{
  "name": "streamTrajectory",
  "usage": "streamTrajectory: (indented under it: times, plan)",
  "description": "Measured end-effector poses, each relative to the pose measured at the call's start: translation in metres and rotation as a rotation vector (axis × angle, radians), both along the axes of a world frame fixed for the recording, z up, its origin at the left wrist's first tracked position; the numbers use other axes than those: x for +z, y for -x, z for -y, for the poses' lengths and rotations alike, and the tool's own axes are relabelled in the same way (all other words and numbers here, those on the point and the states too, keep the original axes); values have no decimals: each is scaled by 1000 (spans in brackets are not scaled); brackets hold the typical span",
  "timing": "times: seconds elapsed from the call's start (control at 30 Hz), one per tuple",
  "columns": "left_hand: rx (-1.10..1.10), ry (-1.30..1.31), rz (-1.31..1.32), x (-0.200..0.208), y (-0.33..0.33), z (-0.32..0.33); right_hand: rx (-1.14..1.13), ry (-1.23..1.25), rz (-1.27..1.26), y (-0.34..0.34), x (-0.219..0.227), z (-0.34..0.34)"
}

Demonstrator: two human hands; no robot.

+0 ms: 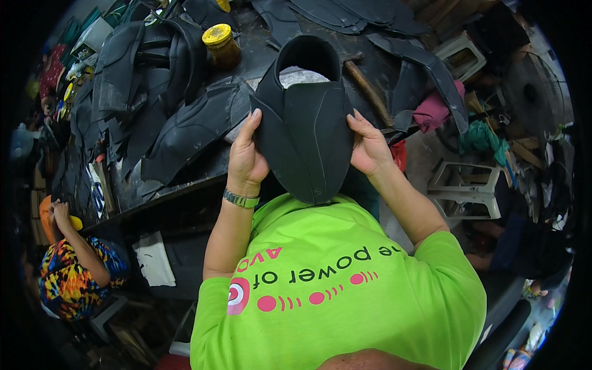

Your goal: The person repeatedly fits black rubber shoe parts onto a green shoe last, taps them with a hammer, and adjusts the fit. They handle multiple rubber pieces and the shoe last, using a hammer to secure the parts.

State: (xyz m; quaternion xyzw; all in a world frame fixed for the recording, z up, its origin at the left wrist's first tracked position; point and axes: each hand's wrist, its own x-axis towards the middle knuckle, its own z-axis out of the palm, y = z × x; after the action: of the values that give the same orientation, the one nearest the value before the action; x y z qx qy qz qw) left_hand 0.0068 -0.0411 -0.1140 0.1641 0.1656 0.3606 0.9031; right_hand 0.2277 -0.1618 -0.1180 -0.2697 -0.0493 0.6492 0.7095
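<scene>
A black shoe upper, with a rounded open collar at its far end and a pale line drawn along its front, is held up before my chest. My left hand grips its left edge, thumb on the near face and the other fingers mostly hidden behind. On the opposite edge my right hand holds it the same way. Just beyond the right hand lies a hammer on the dark worktable. More black cut pieces lie to the left of my left hand.
A yellow-lidded jar stands behind on the table, among heaps of black pieces. Flat black pieces are stacked at the back. A white plastic stool stands at right, near a fan. Another person is at left.
</scene>
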Motion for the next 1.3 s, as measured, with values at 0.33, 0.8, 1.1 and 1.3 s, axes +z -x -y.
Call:
streamTrajectory:
  times: [0.33, 0.8, 1.1, 1.3]
  plan:
    - [-61, -32, 95, 20, 5, 8, 46, 151, 73, 7, 5, 1]
    - [-67, -95, 176, 8, 17, 6, 34, 126, 91, 9, 2, 3]
    - [-31, -165, 23, 16, 20, 16, 39, 23, 268, 10, 5, -4]
    - [93, -349, -62, 65, 24, 11, -42, -151, 1092, 32, 64, 4]
